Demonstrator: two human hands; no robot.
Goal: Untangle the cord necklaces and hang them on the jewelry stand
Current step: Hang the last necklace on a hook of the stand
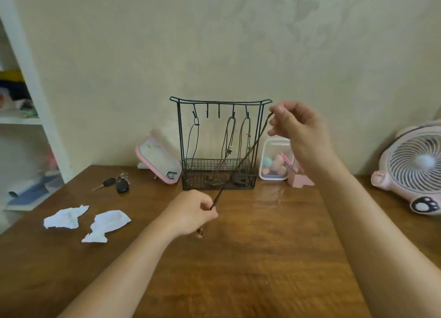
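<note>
1. Brown cord necklace point(249, 150) stretches taut on a slant in front of the black wire jewelry stand point(219, 102). It runs from the stand's 2 o'clock corner down to its 6 o'clock, above the brown wooden table point(262, 258).
2. The right hand point(296, 124) pinches the upper end between thumb and fingertips. The left hand point(191, 212) has its fingers curled round the lower end, and small dark-red beads point(200, 233) dangle beneath it.
3. Three hanging cord necklaces point(230, 148) are already on the stand, one near 10 o'clock and two near 1 o'clock. Two bare hooks point(207, 112) remain near 12 o'clock.
4. The held cord crosses in front of the two brown hanging ones, so swinging it towards the bare hooks could snag them, pull them off or tangle them again.
5. The stand looks light. A tug on a caught cord could tip it against the clear plastic box point(274, 150) at 3 o'clock or the pink-framed mirror point(158, 160) at 9 o'clock.
6. Pulled this tight, the loop is closed flat. Unless it is opened, it may miss the small hook and drop into the basket.
</note>
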